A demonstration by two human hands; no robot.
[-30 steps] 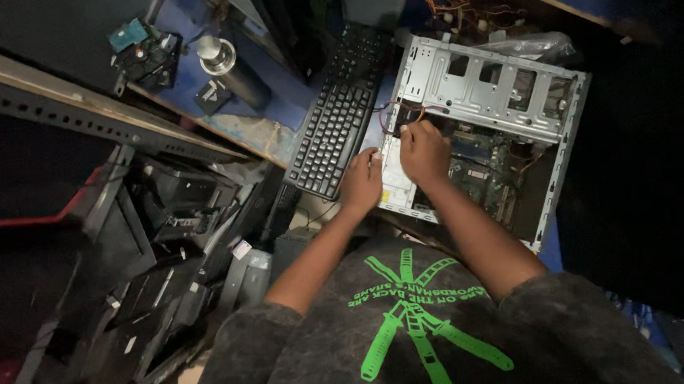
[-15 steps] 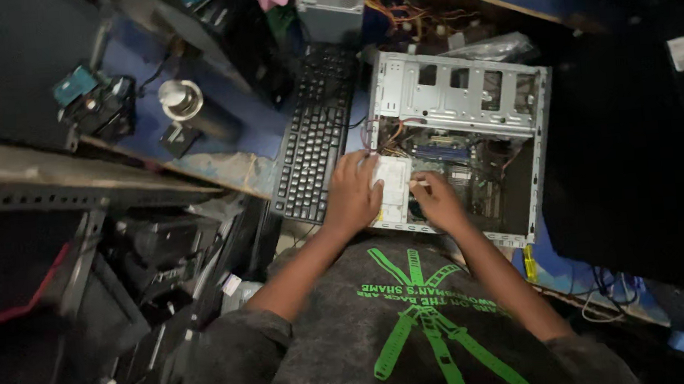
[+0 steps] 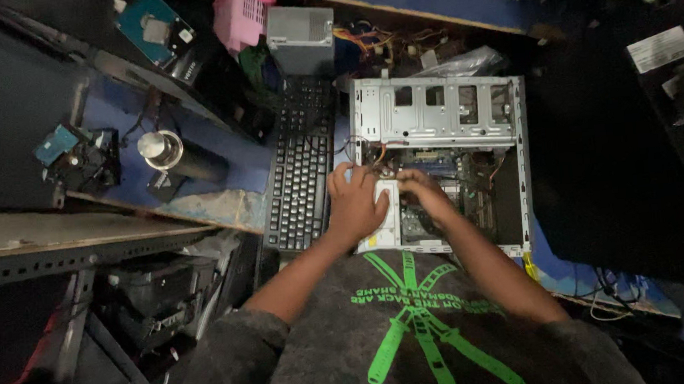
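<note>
Item: pale flat component (image 3: 389,213), seated inside the open desktop computer case (image 3: 441,113), which lies on its side at the near edge of the blue worktop (image 3: 228,164).

Left hand (image 3: 357,207): spread flat over the component, fingers pressing down, not closed around it.

Right hand (image 3: 425,196): fingers curled down among the internals just beside it; whether they pinch anything cannot be told.

Handling, judged: rigid, light, fragile; best held by its edges, clear of the coloured wires (image 3: 371,154).

Adjacent: black keyboard (image 3: 302,167), touching the case's left side.

Open grey computer case (image 3: 441,117) lying flat, innards exposed.
</note>
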